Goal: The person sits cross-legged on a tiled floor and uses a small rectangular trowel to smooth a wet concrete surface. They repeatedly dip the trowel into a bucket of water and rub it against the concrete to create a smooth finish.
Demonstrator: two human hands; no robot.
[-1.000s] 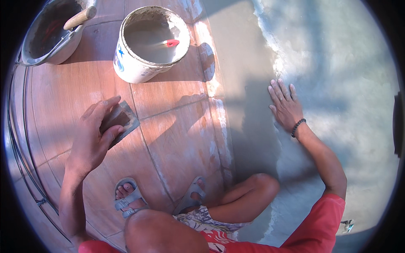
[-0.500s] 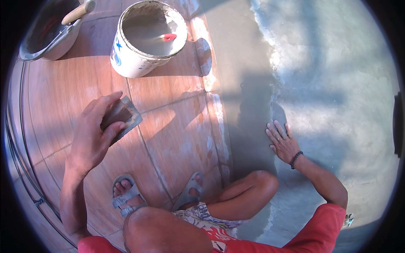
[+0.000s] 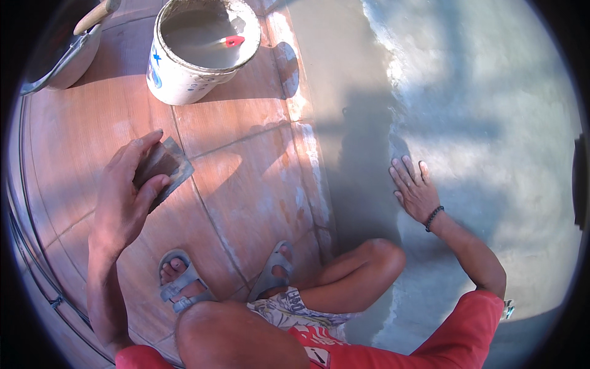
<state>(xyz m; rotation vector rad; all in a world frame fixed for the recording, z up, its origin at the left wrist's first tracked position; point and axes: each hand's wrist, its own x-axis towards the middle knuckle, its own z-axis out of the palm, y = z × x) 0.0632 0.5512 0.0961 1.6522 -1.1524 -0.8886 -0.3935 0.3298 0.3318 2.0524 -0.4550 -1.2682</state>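
Note:
My left hand [image 3: 125, 190] is closed around a small grey rectangular block [image 3: 174, 163], gripped by its edges between thumb and fingers. Its face looks brownish, and I cannot make out exactly what kind of tool it is. The block is above the wood-look floor tiles [image 3: 252, 197]. My right hand [image 3: 419, 195], with a dark beaded bracelet [image 3: 434, 218] at the wrist, lies flat with fingers stretched on the grey plastered surface [image 3: 504, 160]. It rests just right of a darker, damp-looking band [image 3: 362, 178], near that band's pale ragged edge.
A white bucket [image 3: 184, 86] of murky grey liquid stands ahead, a red-tipped handle [image 3: 232, 42] sticking out. At the far left is a basin [image 3: 70, 71] with a wooden-handled tool [image 3: 97, 16] across its rim. Dark cables [image 3: 37, 258] run along the left. My sandalled feet are below.
The bucket, basin and floor have shifted left and slightly up in the view. My right hand has moved slightly up and right on the plaster. The block remains in my left hand.

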